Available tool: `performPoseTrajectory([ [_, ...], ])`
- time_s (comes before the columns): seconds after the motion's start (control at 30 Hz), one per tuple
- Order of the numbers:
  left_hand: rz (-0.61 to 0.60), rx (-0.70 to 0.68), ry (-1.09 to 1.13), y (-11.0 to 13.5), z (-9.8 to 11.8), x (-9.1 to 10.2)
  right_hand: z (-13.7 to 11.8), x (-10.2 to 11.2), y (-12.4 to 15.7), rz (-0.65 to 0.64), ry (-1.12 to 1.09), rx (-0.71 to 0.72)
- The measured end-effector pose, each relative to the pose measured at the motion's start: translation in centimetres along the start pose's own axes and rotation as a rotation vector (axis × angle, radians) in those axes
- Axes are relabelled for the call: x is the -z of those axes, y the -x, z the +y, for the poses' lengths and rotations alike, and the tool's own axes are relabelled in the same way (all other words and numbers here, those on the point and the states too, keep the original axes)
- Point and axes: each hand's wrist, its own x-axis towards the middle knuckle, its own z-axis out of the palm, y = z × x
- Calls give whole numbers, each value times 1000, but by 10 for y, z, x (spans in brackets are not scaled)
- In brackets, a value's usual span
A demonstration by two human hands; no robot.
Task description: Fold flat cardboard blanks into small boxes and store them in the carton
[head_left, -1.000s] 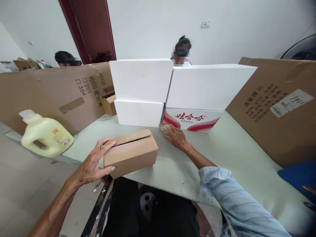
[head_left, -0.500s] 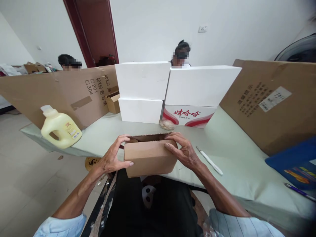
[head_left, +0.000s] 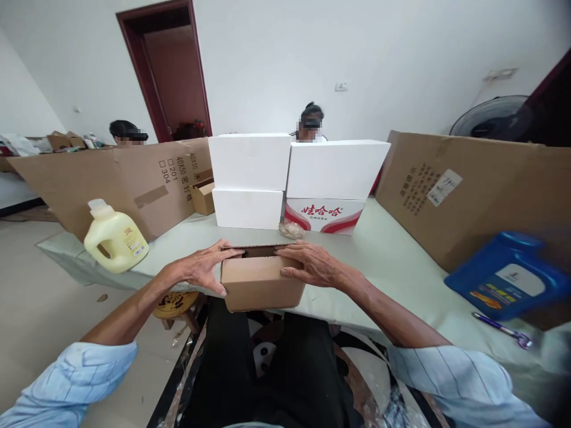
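Between ten and eleven o'clock of the seated worker, a yellow jug [head_left: 127, 241] stands on the pale green tabletop [head_left: 383, 255], just before a printed cardboard panel [head_left: 134, 178]. At eleven, the left hand [head_left: 203, 267] is half open around the left end of a small brown carton [head_left: 263, 276], thumb at its near side, fingers along the top. Two stacked white boxes [head_left: 250, 166] rise beyond, at twelve. The carton itself is at twelve too, by the tabletop's near edge, a dark gap along its top; from here I cannot tell whether its base touches the cloth. Past it lies a wrapped bundle [head_left: 292, 230]. Toward one, the right hand [head_left: 310, 264], loosely curled, holds the carton's right end, fingers over the opening; behind stands a red-and-white box [head_left: 330, 217]. A blue bottle [head_left: 504, 276] is at two
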Motion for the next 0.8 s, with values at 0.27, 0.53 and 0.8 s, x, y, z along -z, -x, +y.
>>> performPoseTrajectory([
  [0.27, -210, 29, -85, -22, 13, 24, -17, 8, -7, -161, 103, 2],
  [0.53, -196, -15, -31, -32, 10, 28, -11, 7, -10, -162, 86, -9],
  [0.8, -112, -43, 104, -22, -2, 20, 0, 7, 4, 83, -88, 99],
])
